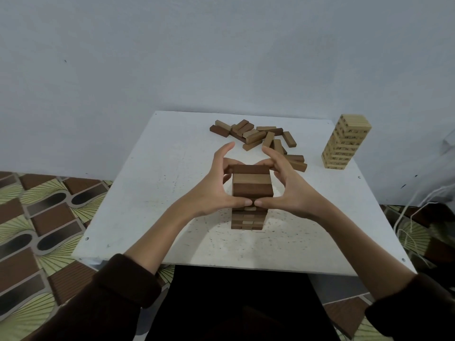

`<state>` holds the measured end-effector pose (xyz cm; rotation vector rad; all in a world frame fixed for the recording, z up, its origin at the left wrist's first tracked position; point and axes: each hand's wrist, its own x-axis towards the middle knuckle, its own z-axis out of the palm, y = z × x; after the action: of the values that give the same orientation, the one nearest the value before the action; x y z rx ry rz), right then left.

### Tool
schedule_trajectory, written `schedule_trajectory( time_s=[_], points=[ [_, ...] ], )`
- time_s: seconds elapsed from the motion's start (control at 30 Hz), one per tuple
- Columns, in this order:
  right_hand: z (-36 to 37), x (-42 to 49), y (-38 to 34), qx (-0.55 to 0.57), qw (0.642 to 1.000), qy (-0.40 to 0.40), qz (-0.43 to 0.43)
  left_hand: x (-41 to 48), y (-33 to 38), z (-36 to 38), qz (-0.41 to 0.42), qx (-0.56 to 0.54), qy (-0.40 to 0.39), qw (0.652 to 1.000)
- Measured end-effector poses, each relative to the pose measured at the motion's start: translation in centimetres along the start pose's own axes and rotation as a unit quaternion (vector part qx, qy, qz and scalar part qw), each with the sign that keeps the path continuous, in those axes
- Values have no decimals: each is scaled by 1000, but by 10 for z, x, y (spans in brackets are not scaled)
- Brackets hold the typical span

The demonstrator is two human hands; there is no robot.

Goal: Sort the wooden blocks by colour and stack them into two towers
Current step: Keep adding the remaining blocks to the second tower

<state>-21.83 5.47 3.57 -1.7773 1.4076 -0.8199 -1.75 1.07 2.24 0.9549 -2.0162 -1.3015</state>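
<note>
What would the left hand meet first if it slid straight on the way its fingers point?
Probably the loose pile of blocks beyond the brown tower that the left hand holds; depth is unclear, so it might pass above them.

White table (157, 193), 2 block towers (248, 217) (346, 141), loose blocks (261, 139) scattered at back

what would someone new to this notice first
First, the left hand and right hand cupped round the brown tower in the middle of the white table, thumbs meeting at its front. Then the pale tower standing alone at the far right corner, and the loose blocks scattered near the far edge, behind the hands.
</note>
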Motion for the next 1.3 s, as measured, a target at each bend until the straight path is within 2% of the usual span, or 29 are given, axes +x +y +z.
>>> schedule_trajectory(
  time_s=[0.3, 0.4, 0.57, 0.7, 0.8, 0.9, 1.2, 1.3],
  points=[
    [1, -1, -4, 6, 1000, 0, 19, -1, 0, 2, -11, -28, 8, 1000],
    [4, -6, -7, 50, 998, -12, 30, -5, 2, 2, -18, -35, -1, 999],
    [29, -15, -12, 191, 976, 78, 65, -13, 10, 18, -61, -131, 40, 989],
    [44, -15, -17, 256, 956, 107, 96, -16, 11, 31, -87, -233, 59, 967],
    [46, -17, -16, 268, 952, 102, 104, -16, 16, 36, -92, -249, 53, 963],
    [47, -16, -11, 228, 962, 97, 115, -15, 14, 38, -92, -248, 48, 963],
    [53, -14, -7, 301, 940, 100, 126, -15, -4, 42, -91, -255, 67, 960],
    [49, -11, 5, 278, 942, 129, 134, -15, -17, 39, -114, -250, 69, 959]
  ],
)
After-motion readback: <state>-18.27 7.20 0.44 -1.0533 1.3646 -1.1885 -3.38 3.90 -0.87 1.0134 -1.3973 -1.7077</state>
